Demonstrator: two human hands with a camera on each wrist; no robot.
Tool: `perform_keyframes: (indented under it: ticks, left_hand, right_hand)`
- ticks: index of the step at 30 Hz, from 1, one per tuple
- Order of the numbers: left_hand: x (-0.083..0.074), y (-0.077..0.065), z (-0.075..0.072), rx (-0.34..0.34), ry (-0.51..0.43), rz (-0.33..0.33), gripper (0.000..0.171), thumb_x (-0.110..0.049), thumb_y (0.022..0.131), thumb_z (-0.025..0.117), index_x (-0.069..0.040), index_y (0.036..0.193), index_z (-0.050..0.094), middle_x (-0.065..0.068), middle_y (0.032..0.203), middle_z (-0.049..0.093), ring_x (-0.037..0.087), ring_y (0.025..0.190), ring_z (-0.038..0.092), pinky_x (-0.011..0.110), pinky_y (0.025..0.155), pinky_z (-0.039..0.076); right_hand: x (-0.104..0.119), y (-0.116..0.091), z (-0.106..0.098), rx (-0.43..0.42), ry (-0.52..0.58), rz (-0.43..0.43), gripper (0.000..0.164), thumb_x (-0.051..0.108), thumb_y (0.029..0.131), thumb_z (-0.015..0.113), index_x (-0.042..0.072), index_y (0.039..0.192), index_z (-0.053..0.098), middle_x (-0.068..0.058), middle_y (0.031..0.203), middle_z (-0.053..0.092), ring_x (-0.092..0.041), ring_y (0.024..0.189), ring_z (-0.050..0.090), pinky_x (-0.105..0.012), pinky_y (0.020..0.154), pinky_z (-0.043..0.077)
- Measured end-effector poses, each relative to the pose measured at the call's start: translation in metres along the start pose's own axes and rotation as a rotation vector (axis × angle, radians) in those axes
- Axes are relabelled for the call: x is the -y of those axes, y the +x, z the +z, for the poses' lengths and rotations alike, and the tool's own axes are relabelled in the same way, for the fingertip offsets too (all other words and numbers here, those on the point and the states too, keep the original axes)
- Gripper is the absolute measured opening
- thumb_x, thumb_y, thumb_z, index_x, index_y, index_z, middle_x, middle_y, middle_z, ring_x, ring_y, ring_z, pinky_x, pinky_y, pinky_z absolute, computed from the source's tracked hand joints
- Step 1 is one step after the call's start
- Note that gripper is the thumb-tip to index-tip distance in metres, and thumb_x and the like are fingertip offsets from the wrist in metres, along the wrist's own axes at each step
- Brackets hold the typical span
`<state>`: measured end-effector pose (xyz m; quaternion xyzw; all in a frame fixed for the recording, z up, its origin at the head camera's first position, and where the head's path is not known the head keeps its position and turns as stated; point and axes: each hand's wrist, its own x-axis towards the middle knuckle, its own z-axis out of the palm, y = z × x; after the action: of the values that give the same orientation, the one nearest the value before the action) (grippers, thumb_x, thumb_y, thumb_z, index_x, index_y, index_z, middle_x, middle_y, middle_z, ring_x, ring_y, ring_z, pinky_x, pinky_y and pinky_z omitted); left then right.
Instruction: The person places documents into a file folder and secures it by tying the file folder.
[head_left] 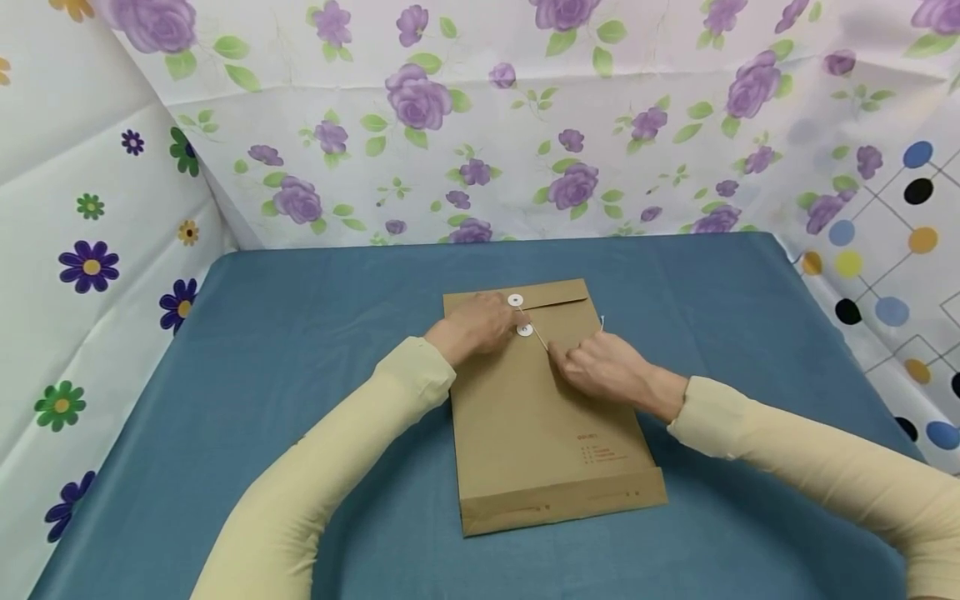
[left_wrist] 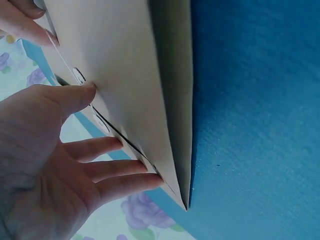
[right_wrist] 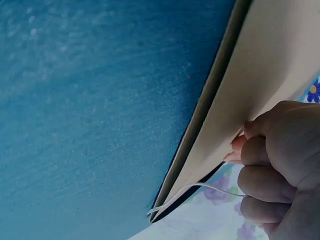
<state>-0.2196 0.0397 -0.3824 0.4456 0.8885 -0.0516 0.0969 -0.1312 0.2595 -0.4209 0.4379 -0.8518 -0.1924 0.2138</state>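
Note:
A brown kraft paper document envelope (head_left: 517, 425) lies flat, its flap (head_left: 551, 294) folded down at the far end. Two white round buttons show on it, an upper one (head_left: 515, 300) on the flap and a lower one (head_left: 524, 330) below. My left hand (head_left: 480, 323) rests over the flap's left part; in the left wrist view its thumb (left_wrist: 80, 97) presses by a button and the other fingers lie straight along the flap. My right hand (head_left: 603, 367) pinches a thin white string (head_left: 537, 333) drawn taut from the buttons. The loose string end (right_wrist: 215, 187) trails from its curled fingers.
A blue cloth (head_left: 322, 333) covers the table beneath the envelope. Behind it hangs a white sheet with purple flowers (head_left: 420, 100). Patterned sheets stand at the left (head_left: 90, 333) and right (head_left: 892, 275) sides. Red print (head_left: 596, 450) marks the envelope's lower part.

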Motion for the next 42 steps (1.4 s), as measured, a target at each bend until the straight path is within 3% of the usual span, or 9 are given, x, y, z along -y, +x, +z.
perform_keyframes:
  ticks: [5, 9, 13, 16, 19, 22, 27, 36, 42]
  left_hand:
    - [-0.001, -0.001, 0.0, -0.036, -0.014, 0.001, 0.039, -0.011, 0.106, 0.054, -0.023, 0.141, 0.065, 0.017, 0.118, 0.071, 0.034, 0.114, 0.064, 0.047, 0.103, 0.049]
    - [-0.002, -0.001, 0.0, -0.041, -0.03, 0.001, 0.036, -0.014, 0.107, 0.054, -0.021, 0.14, 0.066, 0.018, 0.118, 0.071, 0.035, 0.113, 0.064, 0.048, 0.103, 0.049]
    - [-0.001, -0.001, 0.0, -0.036, -0.042, 0.004, 0.035, -0.014, 0.107, 0.055, -0.021, 0.138, 0.067, 0.016, 0.118, 0.071, 0.034, 0.114, 0.063, 0.046, 0.105, 0.047]
    - [-0.001, -0.001, 0.001, -0.036, -0.047, 0.003, 0.033, -0.015, 0.107, 0.056, -0.022, 0.136, 0.068, 0.015, 0.118, 0.072, 0.033, 0.113, 0.063, 0.045, 0.105, 0.047]
    - [0.0, -0.001, 0.002, -0.049, -0.053, 0.002, 0.029, -0.016, 0.106, 0.056, -0.02, 0.132, 0.07, 0.015, 0.113, 0.073, 0.033, 0.11, 0.065, 0.045, 0.102, 0.049]
    - [0.001, -0.001, 0.003, -0.068, -0.063, 0.004, 0.028, -0.015, 0.105, 0.058, -0.019, 0.129, 0.071, 0.015, 0.11, 0.073, 0.033, 0.106, 0.066, 0.045, 0.099, 0.051]
    - [0.003, -0.001, 0.003, -0.063, -0.09, 0.01, 0.032, -0.016, 0.104, 0.062, -0.019, 0.135, 0.07, 0.013, 0.116, 0.073, 0.032, 0.111, 0.065, 0.042, 0.101, 0.049]
    - [0.007, -0.002, 0.005, -0.006, -0.13, -0.02, 0.039, -0.02, 0.106, 0.06, -0.019, 0.145, 0.062, 0.009, 0.139, 0.063, 0.028, 0.134, 0.053, 0.041, 0.112, 0.041]
    - [0.009, -0.002, 0.005, 0.002, -0.165, -0.093, 0.052, -0.024, 0.104, 0.063, -0.013, 0.153, 0.05, 0.012, 0.149, 0.056, 0.031, 0.137, 0.051, 0.042, 0.115, 0.038]
  right_hand:
    - [0.003, -0.001, -0.001, 0.039, 0.074, 0.043, 0.02, 0.003, 0.092, 0.068, -0.004, 0.111, 0.066, -0.001, 0.049, 0.043, -0.011, 0.039, 0.039, -0.032, 0.036, 0.039]
    - [-0.001, 0.004, -0.006, 0.169, 0.372, 0.185, 0.004, 0.007, 0.1, 0.063, 0.004, 0.101, 0.063, 0.0, 0.053, 0.043, -0.014, 0.042, 0.044, -0.034, 0.038, 0.039]
    - [-0.007, 0.01, -0.011, 0.317, 0.686, 0.323, 0.015, 0.013, 0.106, 0.056, 0.009, 0.113, 0.069, 0.002, 0.056, 0.044, -0.012, 0.045, 0.043, -0.03, 0.043, 0.035]
    - [-0.009, 0.017, -0.015, 0.371, 0.804, 0.333, 0.02, 0.013, 0.107, 0.054, 0.009, 0.117, 0.07, 0.002, 0.059, 0.048, -0.011, 0.047, 0.043, -0.028, 0.046, 0.035]
    - [-0.011, 0.023, -0.016, 0.39, 0.86, 0.312, 0.024, 0.012, 0.107, 0.053, 0.007, 0.121, 0.071, -0.003, 0.07, 0.062, -0.009, 0.051, 0.046, -0.027, 0.051, 0.038]
    - [-0.014, 0.027, -0.017, 0.401, 0.93, 0.308, 0.031, 0.01, 0.107, 0.053, 0.001, 0.132, 0.068, -0.013, 0.1, 0.074, -0.009, 0.059, 0.051, -0.029, 0.059, 0.043]
    - [-0.016, 0.031, -0.016, 0.403, 1.059, 0.326, 0.034, 0.008, 0.107, 0.052, -0.003, 0.137, 0.064, -0.021, 0.13, 0.067, -0.012, 0.071, 0.058, -0.033, 0.073, 0.048]
    - [-0.005, 0.042, -0.019, 0.3, 1.17, 0.48, 0.026, 0.005, 0.106, 0.054, -0.005, 0.116, 0.075, -0.011, 0.09, 0.074, -0.009, 0.053, 0.045, -0.03, 0.063, 0.045]
    - [0.001, 0.054, -0.019, 0.282, 1.152, 0.51, 0.024, 0.005, 0.104, 0.056, -0.004, 0.112, 0.077, -0.008, 0.088, 0.073, -0.007, 0.06, 0.05, -0.029, 0.068, 0.048]
